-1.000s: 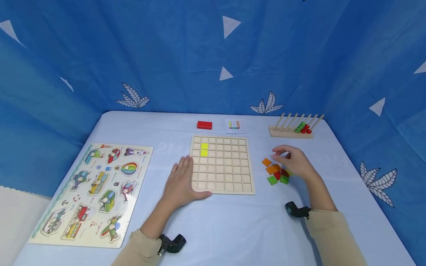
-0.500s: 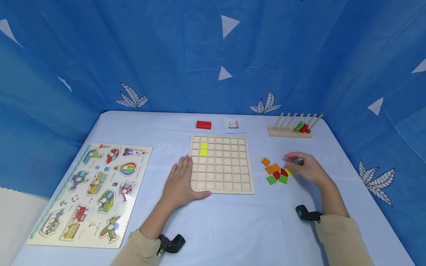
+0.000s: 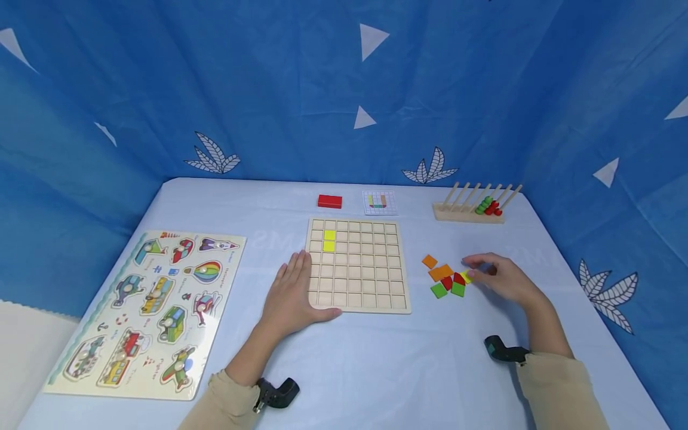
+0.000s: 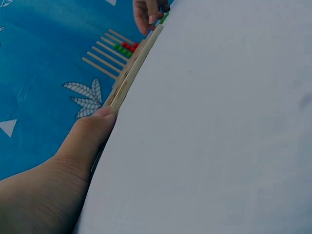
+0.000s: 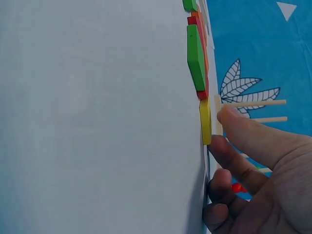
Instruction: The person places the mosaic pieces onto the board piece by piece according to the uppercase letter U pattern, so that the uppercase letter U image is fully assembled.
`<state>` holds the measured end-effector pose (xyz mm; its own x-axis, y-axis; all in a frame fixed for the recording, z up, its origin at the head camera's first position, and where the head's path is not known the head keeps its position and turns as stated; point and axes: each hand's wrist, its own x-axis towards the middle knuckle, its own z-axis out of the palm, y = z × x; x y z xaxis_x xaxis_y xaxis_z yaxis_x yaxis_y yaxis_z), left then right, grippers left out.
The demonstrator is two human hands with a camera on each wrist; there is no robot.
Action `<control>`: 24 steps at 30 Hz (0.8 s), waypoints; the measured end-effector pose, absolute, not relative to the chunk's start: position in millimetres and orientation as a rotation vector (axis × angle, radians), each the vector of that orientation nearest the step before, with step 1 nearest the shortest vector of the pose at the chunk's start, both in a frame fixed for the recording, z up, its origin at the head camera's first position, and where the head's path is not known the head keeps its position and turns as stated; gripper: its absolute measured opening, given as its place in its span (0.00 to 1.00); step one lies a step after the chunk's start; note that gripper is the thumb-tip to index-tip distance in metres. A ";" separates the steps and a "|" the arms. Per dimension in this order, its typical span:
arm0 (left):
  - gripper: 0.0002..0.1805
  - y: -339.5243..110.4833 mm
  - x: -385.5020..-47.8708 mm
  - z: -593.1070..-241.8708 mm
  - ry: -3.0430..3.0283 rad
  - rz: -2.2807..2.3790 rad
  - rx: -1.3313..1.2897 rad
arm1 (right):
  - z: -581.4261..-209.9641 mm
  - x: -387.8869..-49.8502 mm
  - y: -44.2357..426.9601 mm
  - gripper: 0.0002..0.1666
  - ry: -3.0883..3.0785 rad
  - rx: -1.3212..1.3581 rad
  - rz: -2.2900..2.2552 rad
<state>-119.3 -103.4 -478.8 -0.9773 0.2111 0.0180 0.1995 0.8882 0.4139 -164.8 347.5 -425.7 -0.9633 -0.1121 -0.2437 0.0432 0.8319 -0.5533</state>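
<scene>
A square wooden grid board (image 3: 371, 269) lies on the table in the head view, with two yellow tiles (image 3: 329, 240) in a column near its upper left. Its left side meets my left hand (image 3: 290, 292), whose straight fingers and spread thumb rest along the edge and front corner. To the right, orange (image 3: 442, 273), green (image 3: 439, 291) and red tiles (image 3: 447, 283) lie in a loose pile. My right hand (image 3: 502, 278) is at the pile's right end, fingertips at a yellow tile (image 5: 206, 123). In the right wrist view its thumb and forefinger stand apart beside that tile.
Behind the board are a red block (image 3: 330, 201) and a pattern card (image 3: 379, 203). A peg abacus (image 3: 469, 214) with green and red beads stands back right. A picture puzzle board (image 3: 150, 310) covers the table's left side.
My right hand has shifted right, from above the pile to the yellow tile at its right end, and has come lower. My left hand has stayed at the board.
</scene>
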 end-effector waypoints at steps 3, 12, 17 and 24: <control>0.77 -103.5 -119.1 -478.9 3.023 0.658 0.330 | -425.9 -163.1 349.2 0.28 2.743 -0.075 -0.834; 0.77 -103.6 -118.8 -478.6 3.025 0.655 0.334 | -429.0 -162.5 354.5 0.22 2.729 -0.192 -0.849; 0.77 -103.4 -118.7 -478.3 3.028 0.660 0.336 | -430.5 -163.0 354.7 0.21 2.741 -0.189 -0.862; 0.77 -103.4 -118.7 -478.7 3.020 0.646 0.327 | -431.1 -163.6 354.2 0.18 2.750 -0.126 -0.867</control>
<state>-118.7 -103.4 -478.7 -0.9772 0.2122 0.0083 0.1970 0.8913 0.4083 -163.6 354.2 -431.1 -0.9639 -0.1578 -0.2146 -0.0062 0.8188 -0.5740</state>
